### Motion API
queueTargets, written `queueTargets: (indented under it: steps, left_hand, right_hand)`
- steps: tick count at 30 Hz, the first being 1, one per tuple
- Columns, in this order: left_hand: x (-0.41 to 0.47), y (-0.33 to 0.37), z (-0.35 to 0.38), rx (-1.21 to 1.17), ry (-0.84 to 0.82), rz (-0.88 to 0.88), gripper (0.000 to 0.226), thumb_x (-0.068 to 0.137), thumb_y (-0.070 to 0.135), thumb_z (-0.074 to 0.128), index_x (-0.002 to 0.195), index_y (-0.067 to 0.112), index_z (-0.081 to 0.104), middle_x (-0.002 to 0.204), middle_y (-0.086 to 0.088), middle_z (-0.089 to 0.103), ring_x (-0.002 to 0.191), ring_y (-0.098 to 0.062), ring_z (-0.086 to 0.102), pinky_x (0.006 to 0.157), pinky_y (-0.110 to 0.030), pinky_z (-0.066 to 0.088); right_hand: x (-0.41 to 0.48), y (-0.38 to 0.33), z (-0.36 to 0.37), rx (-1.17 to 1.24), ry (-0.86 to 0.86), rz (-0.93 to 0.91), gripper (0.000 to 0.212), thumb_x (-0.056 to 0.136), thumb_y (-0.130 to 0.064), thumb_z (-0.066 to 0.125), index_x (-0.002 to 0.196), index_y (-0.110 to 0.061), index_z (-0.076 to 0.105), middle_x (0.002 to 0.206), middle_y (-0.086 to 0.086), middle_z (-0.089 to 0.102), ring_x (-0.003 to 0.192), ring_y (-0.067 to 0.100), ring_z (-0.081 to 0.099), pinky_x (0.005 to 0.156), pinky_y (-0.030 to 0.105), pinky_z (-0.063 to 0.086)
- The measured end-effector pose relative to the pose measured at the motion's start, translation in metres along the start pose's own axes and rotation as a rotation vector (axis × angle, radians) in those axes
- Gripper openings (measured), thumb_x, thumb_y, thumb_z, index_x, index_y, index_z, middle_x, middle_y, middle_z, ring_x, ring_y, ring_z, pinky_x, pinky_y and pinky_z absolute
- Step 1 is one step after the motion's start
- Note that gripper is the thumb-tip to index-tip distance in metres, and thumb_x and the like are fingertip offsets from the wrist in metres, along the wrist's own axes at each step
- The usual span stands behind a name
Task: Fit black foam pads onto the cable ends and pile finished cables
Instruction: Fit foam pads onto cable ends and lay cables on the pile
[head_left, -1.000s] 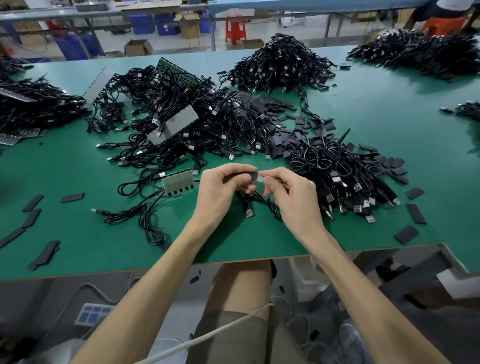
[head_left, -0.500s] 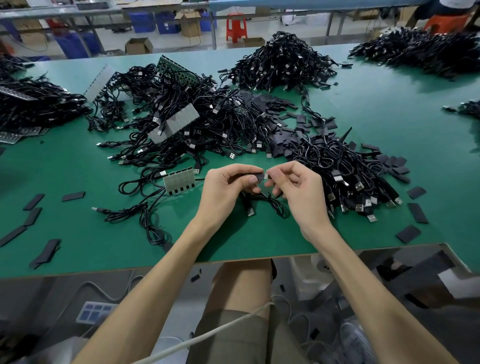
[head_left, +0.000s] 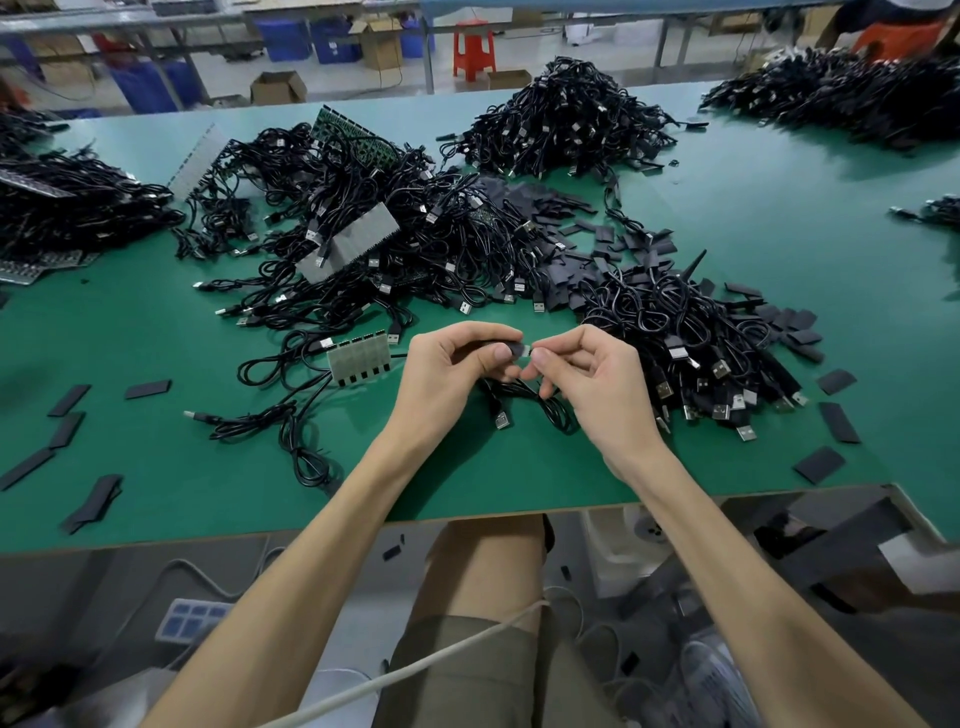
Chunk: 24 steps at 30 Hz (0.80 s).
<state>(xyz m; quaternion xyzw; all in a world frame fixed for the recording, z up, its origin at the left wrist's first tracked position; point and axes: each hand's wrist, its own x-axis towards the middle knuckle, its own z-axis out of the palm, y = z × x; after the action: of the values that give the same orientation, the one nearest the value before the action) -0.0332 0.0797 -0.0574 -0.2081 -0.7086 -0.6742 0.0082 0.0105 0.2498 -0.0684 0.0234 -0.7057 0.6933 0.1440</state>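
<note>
Surface: green bench mat (head_left: 779, 249), near edge running across the lower third of the view. Room: factory floor behind, with a red plastic stool (head_left: 472, 47), an open cardboard box (head_left: 278, 88) and blue bins (head_left: 311, 36) under metal-framed tables.

On the bench: central tangle of black USB cables (head_left: 415, 260) with a grey panel (head_left: 348, 249) lying in it; a small grey connector strip (head_left: 358, 358) just left of the hands; far heap of cables (head_left: 566, 119); pile of cables with plugs fanned toward the near edge (head_left: 691, 353) just right of the hands. Loose black foam pads (head_left: 550, 208) are heaped between the tangles; more lie scattered at the left (head_left: 67, 415) and right (head_left: 821, 464).

Left hand (head_left: 447, 374) and right hand (head_left: 597, 384) meet above the mat, each pinching one cable end (head_left: 514, 349) between thumb and forefinger. Fingertips cover the joint; pad seating cannot be read. The cable's loop (head_left: 519, 395) rests on the mat beneath the hands.
</note>
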Motion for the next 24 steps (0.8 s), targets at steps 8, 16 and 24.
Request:
queueTargets:
  steps: [8, 16, 24]
  left_hand:
    - [0.0008, -0.0004, 0.0012, 0.087, -0.033, 0.011, 0.016, 0.094, -0.003, 0.065, 0.107, -0.002, 0.073, 0.09, -0.011, 0.075, 0.072, -0.014, 0.069, 0.074, -0.021, 0.055]
    - [0.0006, -0.0004, 0.0025, 0.114, -0.008, 0.001, 0.016, 0.092, -0.004, 0.067, 0.105, 0.001, 0.075, 0.087, 0.0, 0.075, 0.065, -0.009, 0.063, 0.069, -0.019, 0.053]
    - [0.0014, -0.0036, 0.0002, 0.098, -0.055, -0.002, 0.015, 0.097, 0.006, 0.066, 0.106, 0.003, 0.077, 0.08, 0.002, 0.072, 0.068, -0.01, 0.06, 0.069, -0.021, 0.051]
  right_hand:
    - [-0.001, -0.0014, 0.0005, 0.006, 0.008, -0.01, 0.002, 0.097, -0.004, 0.067, 0.095, -0.003, 0.067, 0.077, 0.005, 0.077, 0.062, 0.011, 0.064, 0.064, 0.02, 0.052]
    - [-0.0023, -0.0035, 0.0014, -0.009, 0.025, -0.031, 0.006, 0.098, -0.007, 0.066, 0.092, -0.009, 0.066, 0.077, 0.006, 0.075, 0.059, 0.013, 0.062, 0.062, 0.02, 0.051]
    - [-0.0018, -0.0052, 0.0011, 0.01, 0.013, 0.003, 0.006, 0.099, -0.007, 0.063, 0.094, -0.004, 0.063, 0.073, 0.008, 0.073, 0.052, 0.013, 0.058, 0.054, 0.017, 0.046]
